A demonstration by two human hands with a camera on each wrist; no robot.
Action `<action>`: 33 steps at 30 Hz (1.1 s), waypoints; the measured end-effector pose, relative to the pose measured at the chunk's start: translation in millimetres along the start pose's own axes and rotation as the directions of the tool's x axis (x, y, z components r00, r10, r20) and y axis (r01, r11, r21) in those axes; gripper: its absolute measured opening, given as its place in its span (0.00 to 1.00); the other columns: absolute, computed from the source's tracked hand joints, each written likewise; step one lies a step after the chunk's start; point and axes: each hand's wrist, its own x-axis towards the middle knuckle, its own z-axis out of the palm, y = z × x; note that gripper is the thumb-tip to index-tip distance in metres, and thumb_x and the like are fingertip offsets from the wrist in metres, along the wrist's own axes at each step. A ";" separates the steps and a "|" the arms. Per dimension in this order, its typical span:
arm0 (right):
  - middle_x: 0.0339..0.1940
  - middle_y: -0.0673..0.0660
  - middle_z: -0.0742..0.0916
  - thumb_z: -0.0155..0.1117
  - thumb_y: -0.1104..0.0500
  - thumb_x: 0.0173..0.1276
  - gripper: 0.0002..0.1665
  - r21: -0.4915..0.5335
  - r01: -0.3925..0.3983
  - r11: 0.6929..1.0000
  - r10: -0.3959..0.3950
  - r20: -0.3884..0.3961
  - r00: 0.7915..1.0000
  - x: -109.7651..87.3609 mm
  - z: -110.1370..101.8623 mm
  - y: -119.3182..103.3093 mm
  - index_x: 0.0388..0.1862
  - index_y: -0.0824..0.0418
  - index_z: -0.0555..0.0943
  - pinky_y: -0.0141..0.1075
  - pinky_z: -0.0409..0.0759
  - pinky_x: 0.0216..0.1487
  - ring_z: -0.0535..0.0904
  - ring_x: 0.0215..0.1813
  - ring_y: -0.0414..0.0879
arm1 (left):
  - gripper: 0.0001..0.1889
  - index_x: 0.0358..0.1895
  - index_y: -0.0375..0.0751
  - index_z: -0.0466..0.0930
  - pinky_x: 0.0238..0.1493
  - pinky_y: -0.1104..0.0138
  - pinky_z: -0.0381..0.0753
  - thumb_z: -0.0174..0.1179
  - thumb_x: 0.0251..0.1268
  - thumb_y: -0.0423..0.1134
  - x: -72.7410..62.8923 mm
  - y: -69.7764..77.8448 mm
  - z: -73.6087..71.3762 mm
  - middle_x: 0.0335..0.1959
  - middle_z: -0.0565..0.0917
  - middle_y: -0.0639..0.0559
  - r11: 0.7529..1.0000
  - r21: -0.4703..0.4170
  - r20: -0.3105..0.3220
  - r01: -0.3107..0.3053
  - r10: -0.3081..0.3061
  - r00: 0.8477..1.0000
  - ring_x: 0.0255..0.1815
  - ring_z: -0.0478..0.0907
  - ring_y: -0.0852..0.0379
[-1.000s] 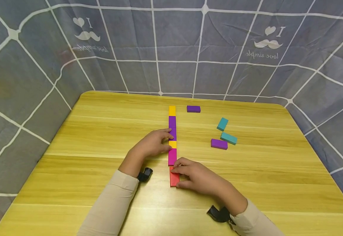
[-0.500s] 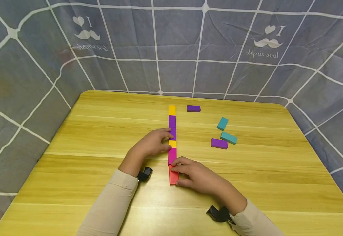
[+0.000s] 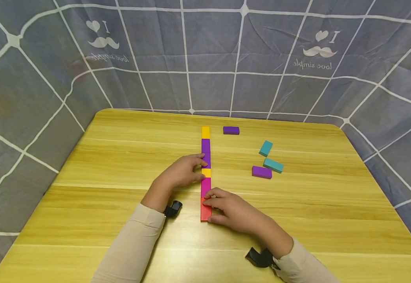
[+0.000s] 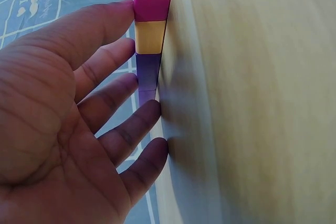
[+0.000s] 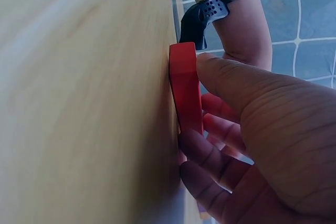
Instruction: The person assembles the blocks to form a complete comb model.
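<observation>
A straight row of flat blocks runs away from me. From far to near it has a yellow block, a purple block, a second purple block, a yellow block, a magenta block and a red block. My left hand rests its fairly straight fingers against the left side of the row, by the near purple and yellow blocks. My right hand holds the red block, thumb at its right edge and fingertips over its top. The red block's far end meets the magenta block.
Right of the row lie loose blocks: a purple block at the back, two teal blocks and another purple block. The wooden table ends at a grey checked curtain.
My right hand has slid the red block slightly away from me and left, closing the small gap and lining it up with the magenta block. My left hand has stayed in place.
</observation>
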 end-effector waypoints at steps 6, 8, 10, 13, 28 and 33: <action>0.59 0.48 0.77 0.67 0.51 0.70 0.22 -0.012 -0.008 1.000 0.008 0.004 1.000 1.3 0.6 -1.7 0.58 0.60 0.82 0.34 0.76 0.59 0.76 0.55 0.39 | 0.22 0.61 0.38 0.80 0.73 0.55 0.61 0.66 0.65 0.39 -0.5 -0.1 -1.0 0.75 0.66 0.47 1.000 0.006 0.002 0.002 -0.002 1.000 0.74 0.63 0.45; 0.58 0.48 0.77 0.67 0.50 0.70 0.22 -0.018 -0.012 1.000 0.013 0.007 1.000 1.7 0.7 -2.6 0.58 0.60 0.82 0.34 0.76 0.59 0.76 0.55 0.39 | 0.22 0.61 0.37 0.80 0.73 0.55 0.61 0.65 0.65 0.39 -0.6 -0.4 -1.1 0.75 0.66 0.47 1.000 0.005 0.003 0.005 -0.005 1.000 0.74 0.63 0.45; 0.58 0.48 0.77 0.67 0.51 0.70 0.22 -0.021 -0.015 1.000 0.015 0.009 1.000 2.1 1.0 -3.1 0.58 0.60 0.82 0.34 0.76 0.59 0.76 0.55 0.40 | 0.22 0.61 0.37 0.80 0.73 0.55 0.61 0.65 0.65 0.38 -1.3 -0.5 -1.0 0.75 0.66 0.47 1.000 -0.002 0.003 0.010 -0.010 1.000 0.74 0.63 0.45; 0.58 0.47 0.77 0.67 0.50 0.69 0.22 -0.016 -0.023 1.000 0.023 0.011 1.000 2.6 0.9 -3.7 0.58 0.59 0.82 0.34 0.76 0.59 0.76 0.54 0.39 | 0.22 0.61 0.38 0.80 0.73 0.54 0.61 0.65 0.65 0.38 -2.2 -0.8 -0.7 0.75 0.65 0.47 1.000 -0.011 0.003 0.017 -0.017 1.000 0.74 0.62 0.45; 0.59 0.47 0.78 0.66 0.55 0.70 0.19 0.108 -0.116 0.987 0.123 -0.062 0.990 0.7 -32.4 7.6 0.57 0.59 0.82 0.39 0.79 0.55 0.78 0.55 0.43 | 0.22 0.61 0.38 0.80 0.72 0.54 0.62 0.65 0.64 0.38 -0.8 0.2 0.3 0.75 0.66 0.46 1.000 -0.009 -0.012 0.003 -0.003 1.000 0.74 0.63 0.44; 0.58 0.51 0.80 0.66 0.56 0.70 0.19 0.102 -0.134 0.986 0.146 -0.123 0.982 8.4 -50.9 20.5 0.57 0.62 0.82 0.44 0.81 0.54 0.80 0.53 0.48 | 0.22 0.61 0.39 0.80 0.73 0.54 0.62 0.65 0.64 0.38 -0.4 -0.2 0.7 0.75 0.65 0.46 1.000 -0.013 -0.002 0.014 -0.014 1.000 0.74 0.62 0.44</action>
